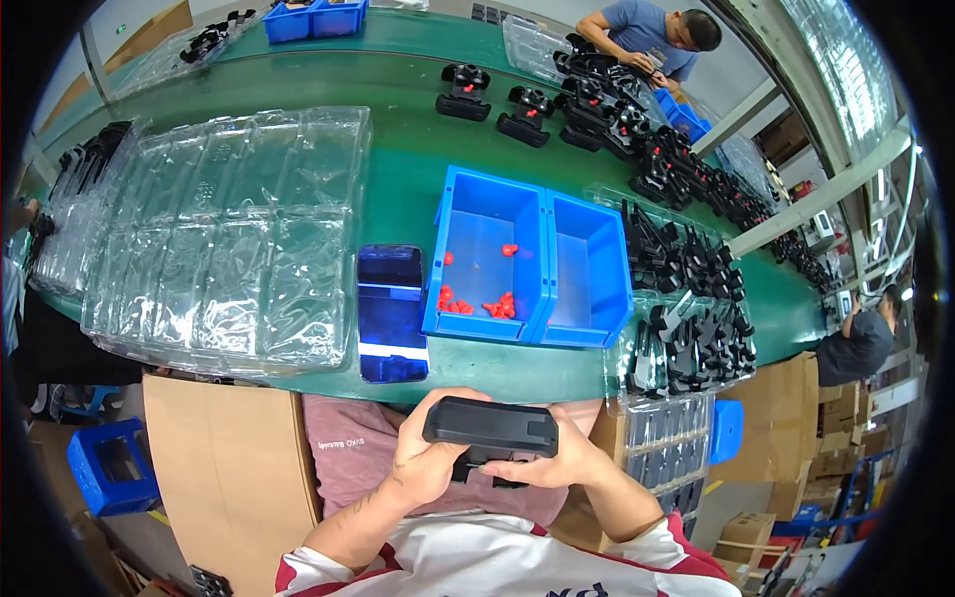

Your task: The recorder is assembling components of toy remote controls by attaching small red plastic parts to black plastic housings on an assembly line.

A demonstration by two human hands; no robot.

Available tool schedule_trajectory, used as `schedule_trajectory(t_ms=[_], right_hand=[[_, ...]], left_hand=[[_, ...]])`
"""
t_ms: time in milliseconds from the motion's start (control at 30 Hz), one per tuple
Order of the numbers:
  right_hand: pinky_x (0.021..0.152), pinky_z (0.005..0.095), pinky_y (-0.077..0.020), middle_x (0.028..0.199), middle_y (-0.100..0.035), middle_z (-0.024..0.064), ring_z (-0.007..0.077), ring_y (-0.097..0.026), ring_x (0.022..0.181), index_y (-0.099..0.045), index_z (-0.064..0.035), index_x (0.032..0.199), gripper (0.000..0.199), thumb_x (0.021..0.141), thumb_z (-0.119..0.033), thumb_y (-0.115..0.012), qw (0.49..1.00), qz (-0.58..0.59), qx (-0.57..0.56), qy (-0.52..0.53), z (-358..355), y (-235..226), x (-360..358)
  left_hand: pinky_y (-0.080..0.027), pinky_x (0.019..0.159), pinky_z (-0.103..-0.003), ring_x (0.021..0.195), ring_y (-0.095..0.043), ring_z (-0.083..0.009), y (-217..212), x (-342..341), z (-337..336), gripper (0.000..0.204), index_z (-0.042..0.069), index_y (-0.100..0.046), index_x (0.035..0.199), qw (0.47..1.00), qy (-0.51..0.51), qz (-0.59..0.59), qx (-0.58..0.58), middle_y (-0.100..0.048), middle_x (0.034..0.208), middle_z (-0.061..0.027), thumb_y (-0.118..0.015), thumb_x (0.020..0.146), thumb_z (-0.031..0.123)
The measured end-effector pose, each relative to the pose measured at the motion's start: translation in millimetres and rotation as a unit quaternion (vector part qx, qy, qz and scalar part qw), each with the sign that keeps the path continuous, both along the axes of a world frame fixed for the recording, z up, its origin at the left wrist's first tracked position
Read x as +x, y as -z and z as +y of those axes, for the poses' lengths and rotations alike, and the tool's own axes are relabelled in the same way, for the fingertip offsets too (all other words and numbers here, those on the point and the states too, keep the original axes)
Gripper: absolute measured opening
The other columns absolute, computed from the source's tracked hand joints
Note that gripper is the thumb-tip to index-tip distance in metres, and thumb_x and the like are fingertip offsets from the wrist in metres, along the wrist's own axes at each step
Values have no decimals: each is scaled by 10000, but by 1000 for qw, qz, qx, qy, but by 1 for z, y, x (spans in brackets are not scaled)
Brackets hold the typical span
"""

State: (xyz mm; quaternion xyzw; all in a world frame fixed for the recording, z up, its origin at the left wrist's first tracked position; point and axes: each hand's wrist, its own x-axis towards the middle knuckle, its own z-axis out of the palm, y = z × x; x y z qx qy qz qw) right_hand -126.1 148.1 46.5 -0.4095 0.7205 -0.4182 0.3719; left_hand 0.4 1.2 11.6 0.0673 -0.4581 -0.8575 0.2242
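My left hand (426,460) and my right hand (559,460) are closed round the two sides of a black plastic holder (489,425). Its flat, rectangular head faces up, with smaller black parts visible below it between my fingers. I hold it above my lap, just in front of the table edge; its underside is mostly hidden. Beyond it on the green table stand two joined blue bins. The left bin (494,195) contains several small red parts (499,305), and the right bin (587,269) shows a bare floor. A glossy blue phone-like slab (390,323) lies left of them.
Clear plastic trays (229,239) cover the table's left side. Black parts (686,343) fill trays at the right, and black assemblies with red pieces (464,92) line the far side. Across the table a person (647,40) works. Cardboard (224,468) and a blue stool (111,466) stand left.
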Motion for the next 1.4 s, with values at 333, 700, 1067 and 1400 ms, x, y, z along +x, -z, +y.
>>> schedule_trajectory(t_ms=[333,700,1067,1400], right_hand=[[493,200,-259,646,-501,-50,50,-336,544,-683,-21,1145,438,723,-45,-799,978,-160,-119,57,-33,-29,8],[484,172,-315,680,-611,12,52,-405,509,-697,8,1075,315,769,-67,-697,894,104,-274,339,-96,-90,-76],[622,285,-484,903,-712,115,209,-614,658,-695,19,994,223,810,-105,-676,930,366,17,17,-112,-59,-64],[639,357,-498,787,-692,167,285,-615,639,-653,91,911,248,769,-112,-645,892,382,167,-174,-146,-35,-99]], left_hand=[[-442,978,-410,1135,-565,-292,-7,-1,-1,462,31,-372,1379,951,-224,112,182,-540,1280,-194,-524,947,92],[-480,956,-394,1110,-594,-318,-21,31,-18,421,-2,-392,1372,991,-102,78,35,-551,1245,-264,-479,964,52],[-515,857,-314,954,-633,-218,9,87,-30,328,-15,-516,1274,993,-89,-63,37,-638,1097,-167,-537,953,51],[-493,714,-251,792,-598,-133,46,231,-42,248,16,-640,1120,798,-417,-412,-141,-676,967,-68,-591,892,100]])
